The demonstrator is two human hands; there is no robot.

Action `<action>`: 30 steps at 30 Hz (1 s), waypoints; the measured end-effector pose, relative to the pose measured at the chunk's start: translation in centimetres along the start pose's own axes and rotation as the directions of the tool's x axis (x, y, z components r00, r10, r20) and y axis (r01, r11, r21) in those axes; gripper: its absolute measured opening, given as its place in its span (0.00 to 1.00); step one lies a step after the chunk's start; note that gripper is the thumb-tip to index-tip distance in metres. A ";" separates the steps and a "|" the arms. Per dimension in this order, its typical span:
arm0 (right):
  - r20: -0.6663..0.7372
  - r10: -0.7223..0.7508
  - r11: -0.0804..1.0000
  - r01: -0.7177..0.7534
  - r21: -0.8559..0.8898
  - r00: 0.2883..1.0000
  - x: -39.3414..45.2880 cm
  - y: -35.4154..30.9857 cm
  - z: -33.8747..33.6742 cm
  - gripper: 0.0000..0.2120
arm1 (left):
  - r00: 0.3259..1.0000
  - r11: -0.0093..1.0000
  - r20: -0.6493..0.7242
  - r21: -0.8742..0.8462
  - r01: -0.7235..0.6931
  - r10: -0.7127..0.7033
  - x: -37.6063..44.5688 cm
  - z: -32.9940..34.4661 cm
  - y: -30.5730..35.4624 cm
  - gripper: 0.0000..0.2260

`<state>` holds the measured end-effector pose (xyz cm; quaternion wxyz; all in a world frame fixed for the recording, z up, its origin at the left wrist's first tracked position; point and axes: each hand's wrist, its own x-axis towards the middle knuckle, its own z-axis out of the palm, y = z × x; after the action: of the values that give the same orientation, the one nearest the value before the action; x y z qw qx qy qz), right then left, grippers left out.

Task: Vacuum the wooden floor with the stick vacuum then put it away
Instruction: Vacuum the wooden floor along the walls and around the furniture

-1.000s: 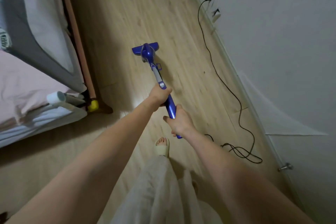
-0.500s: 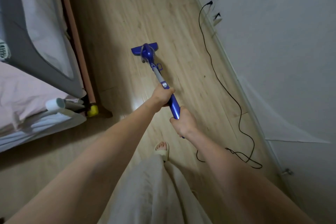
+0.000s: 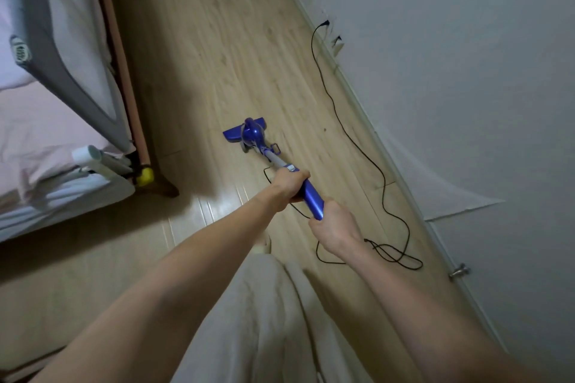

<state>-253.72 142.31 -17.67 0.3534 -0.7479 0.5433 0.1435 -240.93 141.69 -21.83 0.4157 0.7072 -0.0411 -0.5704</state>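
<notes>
Item one, nearest: my right hand (image 3: 336, 228), fingers wrapped round the upper end of the vacuum (image 3: 306, 193), at the top of its blue handle tube. Item two: my left hand (image 3: 289, 185), clenched on the same tube a little lower, just below the silver collar.

Item three: the vacuum itself, a blue stick slanting away from me, its floor head (image 3: 245, 130) flat on the wooden floor (image 3: 217, 40). I judge it light and rigid, steerable from the tube alone; the plastic looks smooth, so I keep a full wrap rather than a fingertip pinch, and I take it by the tube, not by the thin grey shaft.

Item four: a black cord (image 3: 354, 140), soft and slack, looped on the floor right of the vacuum beside my right wrist. It could snag the floor head, I reckon.

Item five: a bed (image 3: 37, 134) with a grey mesh rail, well left of the vacuum.

Item six, farthest: a wall socket (image 3: 325, 22) beyond the vacuum, the cord plugged in.

Status, by my estimate: sweeping under way; putting away not yet due.
</notes>
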 end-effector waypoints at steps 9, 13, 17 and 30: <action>-0.045 0.124 0.990 -0.121 0.066 0.991 -10.2 10.8 0.2 0.06 | 0.993 0.997 0.119 0.072 0.004 -0.013 -7.5 9.2 -7.8 0.05; -0.052 0.192 0.967 -0.180 0.179 0.980 -13.5 12.2 3.7 0.06 | 0.990 0.980 0.141 0.199 -0.029 0.001 -9.3 9.6 -11.3 0.04; -0.075 0.216 0.957 -0.196 0.213 0.973 -14.8 10.7 6.7 0.12 | 0.988 0.957 0.156 0.287 -0.048 0.003 -9.7 7.1 -12.7 0.07; 0.085 0.215 0.915 -0.231 0.331 0.973 -7.3 3.3 7.3 0.09 | 0.996 0.941 0.083 0.337 -0.040 0.012 -4.0 1.2 -7.6 0.06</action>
<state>-258.15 151.99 -19.73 0.4709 -0.6056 0.6330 0.1045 -246.48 148.09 -23.60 0.2936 0.7443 -0.1643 -0.5769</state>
